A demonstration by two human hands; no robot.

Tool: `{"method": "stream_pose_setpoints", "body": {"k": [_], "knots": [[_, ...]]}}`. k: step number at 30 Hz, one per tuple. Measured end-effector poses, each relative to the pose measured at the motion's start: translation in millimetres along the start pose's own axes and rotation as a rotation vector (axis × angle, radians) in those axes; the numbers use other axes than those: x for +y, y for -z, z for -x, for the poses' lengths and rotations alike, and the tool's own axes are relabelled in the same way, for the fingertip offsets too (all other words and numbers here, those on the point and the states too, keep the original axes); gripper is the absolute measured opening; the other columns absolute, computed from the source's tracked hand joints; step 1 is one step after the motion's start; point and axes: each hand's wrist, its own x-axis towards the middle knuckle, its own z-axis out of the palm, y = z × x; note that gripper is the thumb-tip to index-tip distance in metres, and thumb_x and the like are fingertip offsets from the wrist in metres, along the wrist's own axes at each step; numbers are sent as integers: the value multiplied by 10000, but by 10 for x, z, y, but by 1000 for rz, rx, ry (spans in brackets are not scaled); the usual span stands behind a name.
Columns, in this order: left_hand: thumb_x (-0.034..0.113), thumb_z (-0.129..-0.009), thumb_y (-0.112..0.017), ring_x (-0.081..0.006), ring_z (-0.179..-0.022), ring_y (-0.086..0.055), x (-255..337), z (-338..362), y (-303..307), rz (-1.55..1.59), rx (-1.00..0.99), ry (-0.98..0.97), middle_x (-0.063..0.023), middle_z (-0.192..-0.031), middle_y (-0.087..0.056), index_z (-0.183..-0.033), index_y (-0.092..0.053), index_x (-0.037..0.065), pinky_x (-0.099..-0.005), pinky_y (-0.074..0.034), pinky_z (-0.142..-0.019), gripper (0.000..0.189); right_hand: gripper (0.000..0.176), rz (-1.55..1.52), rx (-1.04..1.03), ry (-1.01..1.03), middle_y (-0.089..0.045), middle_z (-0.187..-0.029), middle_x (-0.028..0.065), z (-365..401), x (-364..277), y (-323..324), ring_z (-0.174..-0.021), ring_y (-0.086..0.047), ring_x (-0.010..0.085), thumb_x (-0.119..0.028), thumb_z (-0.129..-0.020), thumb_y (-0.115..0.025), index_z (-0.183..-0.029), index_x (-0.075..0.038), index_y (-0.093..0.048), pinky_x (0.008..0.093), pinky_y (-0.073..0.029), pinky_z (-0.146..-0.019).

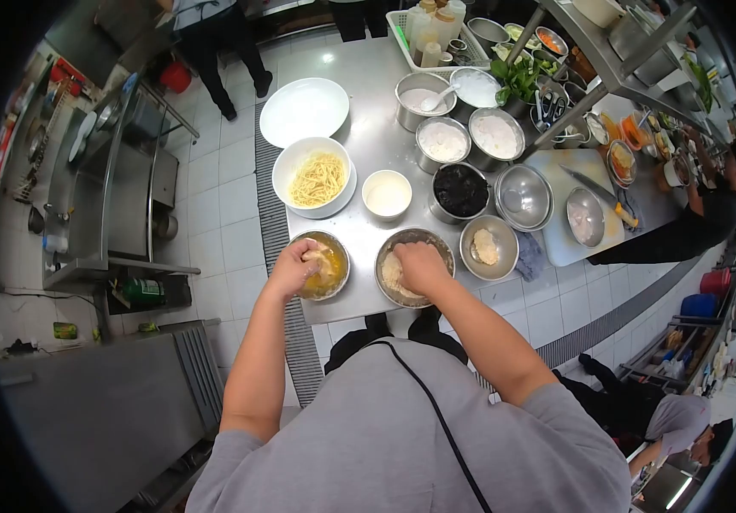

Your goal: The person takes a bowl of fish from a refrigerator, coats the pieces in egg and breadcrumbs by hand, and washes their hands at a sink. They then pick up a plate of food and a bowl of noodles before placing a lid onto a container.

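My left hand point(294, 268) dips into a metal bowl point(344, 289) of yellow liquid that looks like beaten egg. Its fingers are closed on a pale, wet piece of food point(327, 265). Just to the right, my right hand point(424, 272) reaches into a second metal bowl point(448, 248) holding beige crumbs point(392, 274). Those fingers are curled downward, and their tips are hidden in the bowl. Beside it stands a metal bowl point(509, 246) with a crumb-coated piece point(484, 247) inside.
Behind the bowls are a bowl of noodles point(317, 181), a white cup point(387, 195), a pot of black food point(460, 190) and several pots of white powder point(443, 141). A knife point(590, 188) lies on the cutting board point(560, 244) at right. Other people stand nearby.
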Motion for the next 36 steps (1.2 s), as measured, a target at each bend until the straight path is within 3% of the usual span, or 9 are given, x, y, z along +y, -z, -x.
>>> {"method": "stream_pose_setpoints", "body": {"k": [5,8,15,17,22,27,30,34,36], "knots": [[-4,-897,-642,-198,-905,-681,-104,-34,2,-474,83,-23,-102,-1010,-711,-1192,-639,23,-345,-548,-854,296,275,-419,-101,-250,-722,-1053,159,112,95,202,-1022,-703,334,-126,-800,-772,-1056,-54,-706,441,-551,-914],[73,-894,-673,-382,-1014,-717,-243,-71,-45,-545,218,-49,-211,-1107,-738,-1209,-649,65,-444,-551,-907,316,278,-623,3,-370,-737,-1027,166,311,214,544,-982,-718,310,-123,-816,-763,-1076,-36,-721,408,-565,-886],[168,-875,-717,-386,-1075,-716,-173,-67,-58,-630,184,19,-225,-1140,-747,-1240,-693,53,-450,-552,-950,384,359,-759,276,-600,-742,-1066,164,780,1086,814,-1021,-712,302,-141,-815,-784,-1151,-31,-725,401,-568,-913],[182,-872,-724,-388,-1072,-717,-106,-96,-50,-703,138,37,-234,-1134,-747,-1226,-708,44,-448,-552,-954,380,422,-52,454,-436,-718,-1179,166,818,1047,815,-1153,-666,331,-138,-792,-800,-1199,-58,-716,429,-533,-1014],[221,-871,-749,-390,-1041,-725,65,-100,-25,-718,93,69,-245,-1089,-752,-1144,-739,6,-446,-558,-940,347,491,-155,-8,202,-612,-1365,188,583,269,506,-1305,-567,350,-122,-814,-758,-1298,-114,-678,468,-487,-1080],[139,-908,-739,-227,-796,-697,105,-105,80,-537,110,97,-146,-868,-736,-1020,-728,-37,-372,-556,-761,209,589,-100,-78,-241,-570,-1413,238,160,51,-399,-1311,-549,418,-129,-793,-738,-1373,-131,-634,485,-513,-1056],[138,-903,-731,-314,-880,-723,227,45,111,-568,130,100,-191,-960,-749,-1071,-727,-20,-405,-566,-833,231,600,-130,-210,-304,-557,-1408,241,147,-221,283,-1321,-534,429,-148,-785,-752,-1369,-126,-612,488,-514,-1057],[117,-898,-725,-322,-852,-715,192,160,83,-568,211,-23,-185,-935,-744,-1057,-717,-21,-407,-564,-826,211,587,18,-46,70,-569,-1366,228,236,-36,96,-1308,-539,426,-138,-788,-760,-1350,-117,-590,477,-522,-1046],[77,-913,-718,-191,-819,-679,194,202,76,-552,236,-56,-121,-889,-716,-1055,-697,-33,-351,-549,-766,180,359,-65,-35,67,-550,-1361,219,185,12,0,-1292,-549,431,-88,-864,-676,-1221,-98,-639,477,-541,-1011]]}}
